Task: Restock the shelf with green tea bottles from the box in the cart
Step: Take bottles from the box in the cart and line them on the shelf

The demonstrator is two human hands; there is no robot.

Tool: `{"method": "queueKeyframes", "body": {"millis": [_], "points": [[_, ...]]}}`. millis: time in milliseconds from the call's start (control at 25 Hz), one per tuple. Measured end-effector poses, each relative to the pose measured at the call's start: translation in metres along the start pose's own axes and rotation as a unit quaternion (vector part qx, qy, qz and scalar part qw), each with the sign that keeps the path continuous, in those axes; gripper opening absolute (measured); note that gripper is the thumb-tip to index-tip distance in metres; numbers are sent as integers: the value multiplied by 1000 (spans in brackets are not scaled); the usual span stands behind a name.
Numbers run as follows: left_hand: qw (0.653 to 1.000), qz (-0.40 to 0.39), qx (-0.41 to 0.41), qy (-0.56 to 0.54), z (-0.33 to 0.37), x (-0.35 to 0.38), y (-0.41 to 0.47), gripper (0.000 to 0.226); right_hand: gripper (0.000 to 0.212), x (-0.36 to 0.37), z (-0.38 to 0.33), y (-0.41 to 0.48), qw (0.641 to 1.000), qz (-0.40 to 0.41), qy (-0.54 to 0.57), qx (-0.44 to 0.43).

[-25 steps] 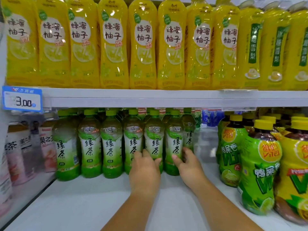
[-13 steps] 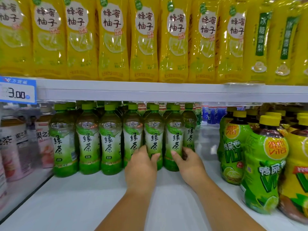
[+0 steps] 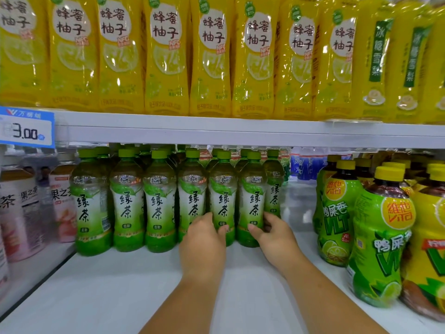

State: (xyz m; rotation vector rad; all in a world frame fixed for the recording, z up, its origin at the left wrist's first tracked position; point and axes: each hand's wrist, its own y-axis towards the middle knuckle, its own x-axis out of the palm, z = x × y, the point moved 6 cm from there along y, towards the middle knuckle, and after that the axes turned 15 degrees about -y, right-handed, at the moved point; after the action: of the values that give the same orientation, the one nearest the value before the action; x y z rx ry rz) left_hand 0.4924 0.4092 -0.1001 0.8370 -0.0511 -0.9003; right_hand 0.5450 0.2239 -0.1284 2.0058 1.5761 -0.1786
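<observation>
Several green tea bottles with green caps and white-green labels stand upright in a row on the white lower shelf, more behind them. My left hand wraps the base of a front-row bottle, thumb on its right side. My right hand grips the base of the neighbouring bottle, thumb in front and fingers behind. Both bottles stand on the shelf. The box and cart are out of sight.
Yellow honey-pomelo drink bottles fill the upper shelf. Green and yellow lemon tea bottles crowd the right of the lower shelf. Pale tea bottles sit left behind a clear divider. A blue 3.00 price tag hangs at left.
The view has drifted slightly downward and closer. Both hands stay on the same two bottles, which have been nudged a little further back into the row.
</observation>
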Motion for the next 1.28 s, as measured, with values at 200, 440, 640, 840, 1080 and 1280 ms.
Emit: {"method": "queueKeyframes", "body": {"millis": [200, 440, 640, 840, 1080, 1280], "points": [[1000, -14, -11, -13, -1, -2, 0, 18, 39, 1, 1, 0, 1000, -10, 5, 3], [989, -52, -60, -123, -4, -1, -4, 35, 41, -1, -4, -4, 1000, -7, -17, -3], [958, -111, -120, -234, 4, -13, -24, 26, 33, -11, -16, -26, 998, 13, -65, 11], [912, -177, -191, -316, 10, -31, -45, 42, 50, -20, -28, -65, 993, -7, -117, 32], [879, -273, -266, -287, 26, -53, -69, 52, 36, -35, -44, -115, 990, -61, -69, 106], [809, -389, -382, -220, 49, -78, -90, 68, 44, -56, -51, -153, 973, -119, -56, 188]]}}
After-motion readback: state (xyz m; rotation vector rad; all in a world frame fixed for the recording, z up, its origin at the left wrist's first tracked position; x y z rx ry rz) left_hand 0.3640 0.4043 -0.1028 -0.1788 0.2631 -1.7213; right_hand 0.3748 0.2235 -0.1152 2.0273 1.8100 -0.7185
